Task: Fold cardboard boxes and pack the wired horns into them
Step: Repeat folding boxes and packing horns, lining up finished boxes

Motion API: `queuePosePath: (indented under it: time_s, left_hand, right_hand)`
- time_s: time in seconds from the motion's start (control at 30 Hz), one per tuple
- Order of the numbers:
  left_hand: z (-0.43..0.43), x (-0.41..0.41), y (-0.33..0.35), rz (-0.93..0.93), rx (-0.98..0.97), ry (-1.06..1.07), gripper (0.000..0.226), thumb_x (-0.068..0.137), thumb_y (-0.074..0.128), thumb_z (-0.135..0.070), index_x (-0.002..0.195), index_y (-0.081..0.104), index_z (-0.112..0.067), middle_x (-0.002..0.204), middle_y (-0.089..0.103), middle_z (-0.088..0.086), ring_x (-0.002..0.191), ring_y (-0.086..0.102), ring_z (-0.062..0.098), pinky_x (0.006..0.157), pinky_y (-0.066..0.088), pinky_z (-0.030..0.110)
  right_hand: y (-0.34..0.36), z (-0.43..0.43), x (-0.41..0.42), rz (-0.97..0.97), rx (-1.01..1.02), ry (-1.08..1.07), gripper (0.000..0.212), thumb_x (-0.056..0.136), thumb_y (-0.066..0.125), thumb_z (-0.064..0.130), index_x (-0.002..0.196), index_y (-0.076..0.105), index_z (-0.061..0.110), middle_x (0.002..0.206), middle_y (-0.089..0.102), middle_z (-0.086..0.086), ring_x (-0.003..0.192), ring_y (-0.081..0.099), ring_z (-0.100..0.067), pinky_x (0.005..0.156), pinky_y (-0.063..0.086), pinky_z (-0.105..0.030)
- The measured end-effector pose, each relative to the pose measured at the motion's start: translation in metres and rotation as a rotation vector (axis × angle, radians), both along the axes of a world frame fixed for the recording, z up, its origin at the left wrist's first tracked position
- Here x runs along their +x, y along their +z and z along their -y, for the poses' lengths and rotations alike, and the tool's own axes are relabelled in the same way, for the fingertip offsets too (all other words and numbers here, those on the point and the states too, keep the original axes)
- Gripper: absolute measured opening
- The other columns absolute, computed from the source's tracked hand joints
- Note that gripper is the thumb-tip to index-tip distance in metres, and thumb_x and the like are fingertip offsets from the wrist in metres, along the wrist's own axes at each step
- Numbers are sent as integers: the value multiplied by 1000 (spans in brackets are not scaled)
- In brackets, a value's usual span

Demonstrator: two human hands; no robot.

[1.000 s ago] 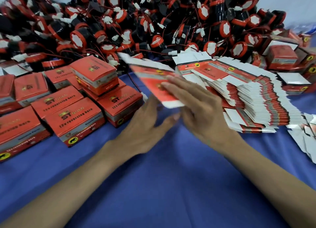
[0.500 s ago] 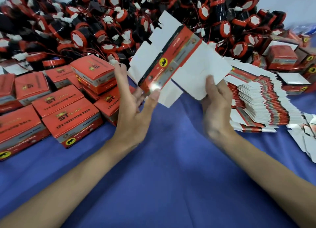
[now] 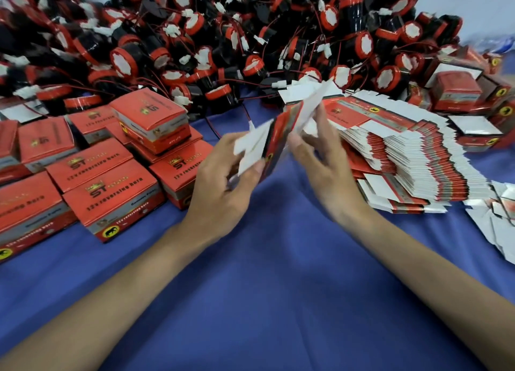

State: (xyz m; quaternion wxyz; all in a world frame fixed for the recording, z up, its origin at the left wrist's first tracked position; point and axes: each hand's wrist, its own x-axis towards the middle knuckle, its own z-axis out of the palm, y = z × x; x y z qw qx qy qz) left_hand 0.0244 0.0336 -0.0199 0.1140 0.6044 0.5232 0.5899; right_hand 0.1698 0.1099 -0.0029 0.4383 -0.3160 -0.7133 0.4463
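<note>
both hands, left [image 3: 223,186] and right [image 3: 323,159], have a grip on a flat box blank [image 3: 278,131] above the blue surface [image 3: 264,301], looks half-folded maybe, too blurry.

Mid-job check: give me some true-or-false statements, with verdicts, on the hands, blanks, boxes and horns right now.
1. The left hand and right hand both hold one box blank above the blue cloth. True.
2. The stack of flat blanks lies left of the hands. False: it lies on the right.
3. The closed boxes sit on the left. True.
4. A horn is inside the held blank. False: the horns lie piled at the back.
</note>
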Motion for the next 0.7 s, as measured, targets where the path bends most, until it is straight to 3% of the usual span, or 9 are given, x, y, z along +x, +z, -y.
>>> queuePosePath:
  time_s: [0.13, 0.23, 0.27, 0.33, 0.37, 0.43, 0.5, 0.57, 0.7]
  left_hand:
    - [6, 0, 2, -24, -72, -246, 41, 98, 40, -27, 127, 55, -3, 103, 66, 10, 95, 63, 27, 82, 50, 47]
    - [6, -4, 3, -18, -155, -357, 43, 100, 35, -29, 104, 62, 4, 87, 61, 25, 80, 56, 43, 73, 45, 58]
    - [6, -5, 2, -22, -156, -404, 40, 100, 34, -28, 96, 63, -1, 83, 64, 16, 77, 57, 36, 73, 47, 53]
    - [7, -3, 6, -68, -158, -465, 29, 100, 35, -9, 87, 60, -15, 82, 64, -19, 77, 59, 0, 76, 48, 17]
    - [6, -3, 6, -94, -167, -500, 21, 98, 35, 3, 88, 50, -7, 78, 59, -25, 75, 55, -8, 75, 40, 4]
    - [5, -2, 10, -127, -176, -547, 22, 91, 34, 16, 91, 31, -6, 82, 49, -11, 71, 50, -11, 72, 34, -4]
    - [6, -5, 11, -132, -169, -556, 27, 90, 38, 11, 82, 41, -15, 80, 48, -9, 69, 49, -17, 69, 34, -1]
    - [8, -7, 10, -122, -177, -511, 33, 92, 42, -10, 68, 53, -29, 63, 47, -19, 60, 44, -8, 63, 33, 11]
    - [9, -7, 0, -9, -161, -327, 48, 96, 34, -31, 59, 42, -3, 52, 29, -4, 50, 28, 10, 52, 27, 29]
  right_hand:
    - [-5, 16, -6, 56, -45, 228, 71, 73, 62, 56, 135, 27, 50, 142, 41, -5, 133, 42, -14, 108, 41, -38]
    - [-5, 18, -3, 110, -101, 270, 100, 67, 66, 58, 148, 11, 36, 151, 32, -7, 140, 34, -16, 111, 38, -42]
    - [-4, 18, -3, 121, -122, 273, 110, 65, 68, 57, 151, 10, 24, 153, 30, -11, 141, 32, -17, 111, 38, -43]
    - [-5, 17, -1, 130, -158, 273, 119, 59, 72, 56, 151, 12, 10, 156, 25, -12, 143, 26, -13, 112, 37, -40]
    - [-4, 17, 0, 139, -168, 267, 123, 55, 72, 56, 151, 11, 10, 158, 20, -7, 144, 21, -6, 113, 36, -36]
    - [-4, 18, -1, 145, -171, 253, 127, 51, 74, 57, 153, 10, 14, 160, 15, 1, 141, 16, 7, 112, 35, -28]
    - [-4, 19, -4, 131, -176, 246, 126, 52, 75, 54, 152, 11, 13, 156, 26, 2, 133, 26, 16, 109, 37, -23]
    - [-5, 19, -4, 115, -164, 250, 114, 58, 73, 51, 149, 18, 9, 141, 47, 3, 123, 40, 16, 104, 42, -22]
    - [-4, 18, -6, 79, -179, 241, 93, 75, 67, 48, 150, 18, 23, 133, 56, 8, 123, 52, -2, 106, 42, -25]
